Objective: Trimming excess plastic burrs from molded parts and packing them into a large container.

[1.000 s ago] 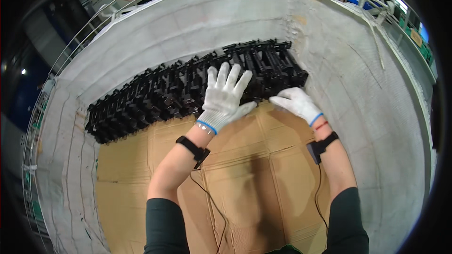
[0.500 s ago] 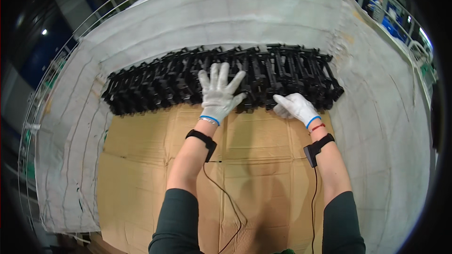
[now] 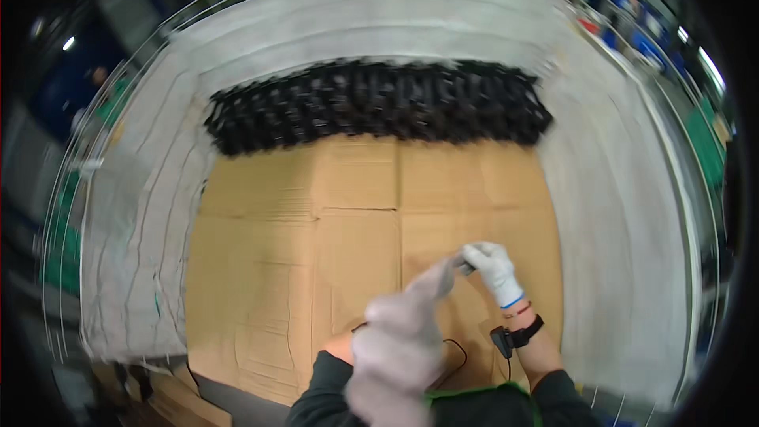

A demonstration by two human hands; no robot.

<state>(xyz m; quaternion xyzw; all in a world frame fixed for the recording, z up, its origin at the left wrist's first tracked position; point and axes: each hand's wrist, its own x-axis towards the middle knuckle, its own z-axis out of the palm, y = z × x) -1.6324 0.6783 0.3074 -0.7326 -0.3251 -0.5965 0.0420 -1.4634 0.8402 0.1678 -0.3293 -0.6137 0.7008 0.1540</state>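
My right hand, in a white glove with a blue cuff, is closed on the upper end of a pale grey, soft cloth-like piece. Motion blurs this piece, and it hangs down over the cardboard toward my body. It covers my left hand; only part of the left forearm shows beside it, so the left fingers are hidden. Farther off, a long row of black parts stands packed close together on the cardboard sheet, along the far wall. Neither arm reaches that row.
White quilted lining covers the bin's far and side walls, with wire rails around it. Brown cardboard lies outside the lower left corner. A black strap device with a cable sits on my right wrist.
Both hands have drawn back from the black parts toward my body. The grey cloth-like piece has come into view, held by my right hand. The head view has shifted.
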